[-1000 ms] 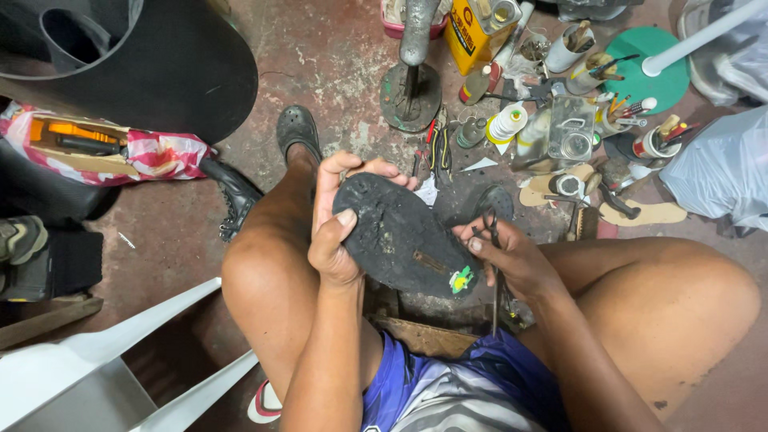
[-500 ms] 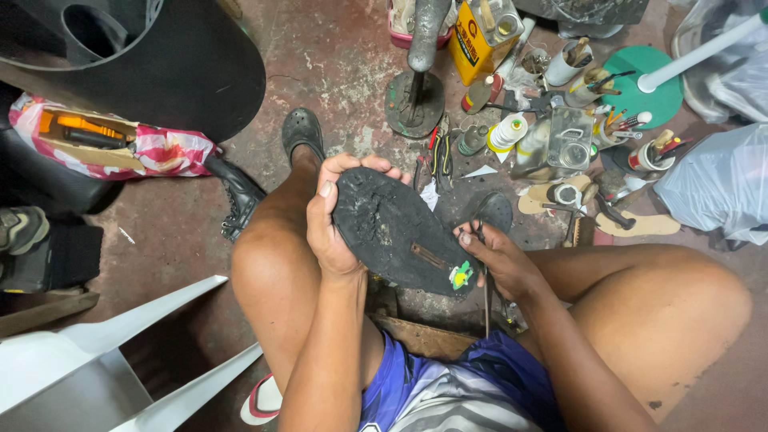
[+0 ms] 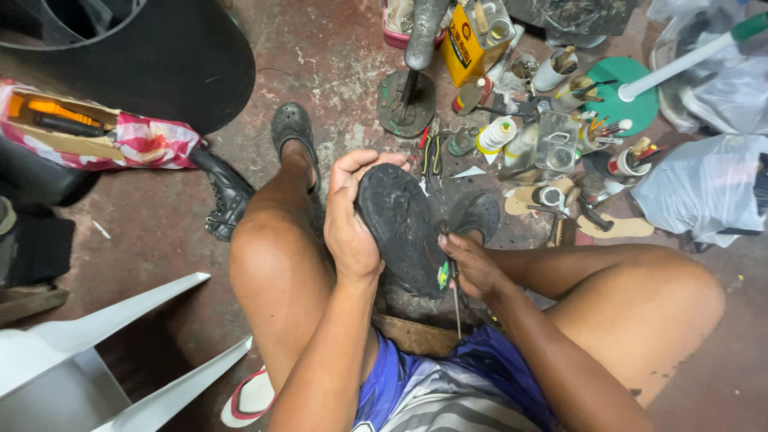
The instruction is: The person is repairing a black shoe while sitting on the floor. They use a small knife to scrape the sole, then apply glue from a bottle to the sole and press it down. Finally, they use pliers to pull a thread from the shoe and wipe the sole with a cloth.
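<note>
My left hand (image 3: 350, 224) is clasping the black shoe (image 3: 402, 228), sole up, between my knees. My right hand (image 3: 472, 266) is pinching a thin awl (image 3: 456, 292) closed-fingered against the sole's edge.

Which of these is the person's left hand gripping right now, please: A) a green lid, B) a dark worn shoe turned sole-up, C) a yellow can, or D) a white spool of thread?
B: the left hand wraps around the edge of the dark shoe, whose black sole faces up, while the right hand works a thin tool at its rim.
</note>
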